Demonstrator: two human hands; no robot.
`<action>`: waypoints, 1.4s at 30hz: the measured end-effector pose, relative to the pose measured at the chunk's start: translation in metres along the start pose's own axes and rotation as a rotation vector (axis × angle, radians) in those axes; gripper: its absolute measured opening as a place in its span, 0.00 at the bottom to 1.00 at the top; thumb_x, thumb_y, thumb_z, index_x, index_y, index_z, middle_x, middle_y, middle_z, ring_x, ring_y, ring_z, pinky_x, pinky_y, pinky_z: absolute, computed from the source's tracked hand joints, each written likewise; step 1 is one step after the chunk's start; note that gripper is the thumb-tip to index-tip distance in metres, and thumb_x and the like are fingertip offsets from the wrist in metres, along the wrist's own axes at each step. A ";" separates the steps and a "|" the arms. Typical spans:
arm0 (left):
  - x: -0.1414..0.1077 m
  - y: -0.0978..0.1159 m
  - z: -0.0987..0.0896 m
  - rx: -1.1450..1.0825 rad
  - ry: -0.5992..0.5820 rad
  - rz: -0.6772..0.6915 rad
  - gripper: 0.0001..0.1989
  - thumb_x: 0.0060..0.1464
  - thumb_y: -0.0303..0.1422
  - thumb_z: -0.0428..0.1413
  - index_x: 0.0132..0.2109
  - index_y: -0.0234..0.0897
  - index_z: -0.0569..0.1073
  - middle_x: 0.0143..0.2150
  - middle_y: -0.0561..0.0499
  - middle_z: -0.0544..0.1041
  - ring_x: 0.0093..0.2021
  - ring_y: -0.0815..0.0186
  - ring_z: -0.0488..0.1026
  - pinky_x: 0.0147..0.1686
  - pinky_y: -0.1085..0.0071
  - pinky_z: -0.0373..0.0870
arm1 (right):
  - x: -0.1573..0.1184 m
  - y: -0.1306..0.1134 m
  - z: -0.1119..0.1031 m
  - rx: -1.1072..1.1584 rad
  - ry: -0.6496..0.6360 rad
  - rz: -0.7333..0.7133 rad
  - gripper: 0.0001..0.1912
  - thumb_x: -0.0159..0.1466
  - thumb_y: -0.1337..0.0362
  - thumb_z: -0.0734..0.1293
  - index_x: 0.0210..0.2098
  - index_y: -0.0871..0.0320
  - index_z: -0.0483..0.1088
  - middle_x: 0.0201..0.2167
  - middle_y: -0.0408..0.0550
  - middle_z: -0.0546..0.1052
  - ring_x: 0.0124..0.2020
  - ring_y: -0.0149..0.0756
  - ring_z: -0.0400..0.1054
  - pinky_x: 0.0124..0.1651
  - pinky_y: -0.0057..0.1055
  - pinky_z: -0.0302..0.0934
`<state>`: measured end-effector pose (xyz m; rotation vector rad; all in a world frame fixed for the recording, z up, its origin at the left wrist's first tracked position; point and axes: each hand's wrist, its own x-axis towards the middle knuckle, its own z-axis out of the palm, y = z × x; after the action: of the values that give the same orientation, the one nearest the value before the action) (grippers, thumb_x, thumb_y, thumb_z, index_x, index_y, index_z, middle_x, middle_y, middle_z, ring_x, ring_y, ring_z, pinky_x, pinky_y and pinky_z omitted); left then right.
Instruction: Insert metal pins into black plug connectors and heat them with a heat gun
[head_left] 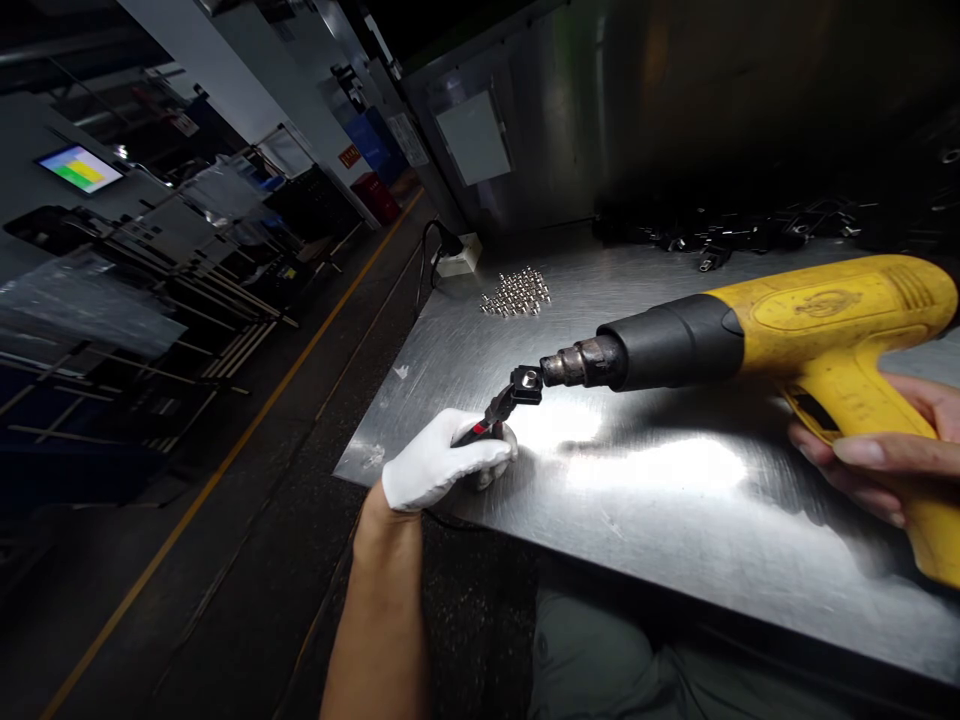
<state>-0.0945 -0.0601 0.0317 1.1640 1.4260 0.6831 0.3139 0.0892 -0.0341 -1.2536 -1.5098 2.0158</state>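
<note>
right hand [877, 450], heat gun [817, 320] — left hand [446, 460], table edge [600, 562]

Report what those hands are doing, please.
Left white-gloved hand gripping small black connector. Right bare hand on yellow heat gun, nozzle at connector. Silver beads behind.

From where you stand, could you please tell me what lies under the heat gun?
Under the heat gun is the steel table, bright with glare and shadow; the right hand grips its handle. The tabletop behind the gun's body cannot be seen.
</note>
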 end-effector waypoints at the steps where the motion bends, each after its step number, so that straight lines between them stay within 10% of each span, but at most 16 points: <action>1: 0.000 0.000 0.000 0.000 0.002 0.001 0.16 0.60 0.42 0.60 0.37 0.30 0.74 0.28 0.49 0.73 0.27 0.68 0.69 0.29 0.71 0.65 | -0.001 -0.001 0.001 0.001 0.000 0.002 0.21 0.49 0.48 0.78 0.36 0.52 0.77 0.21 0.47 0.74 0.18 0.38 0.64 0.17 0.33 0.65; 42: 0.000 0.001 0.001 0.017 0.006 0.004 0.14 0.60 0.40 0.60 0.36 0.30 0.74 0.27 0.50 0.73 0.27 0.68 0.68 0.29 0.70 0.64 | 0.000 -0.007 0.006 -0.009 0.055 0.011 0.21 0.45 0.49 0.80 0.34 0.52 0.77 0.20 0.47 0.73 0.16 0.38 0.64 0.15 0.33 0.64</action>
<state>-0.0935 -0.0605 0.0322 1.1794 1.4372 0.6793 0.3075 0.0881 -0.0273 -1.3122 -1.4911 1.9672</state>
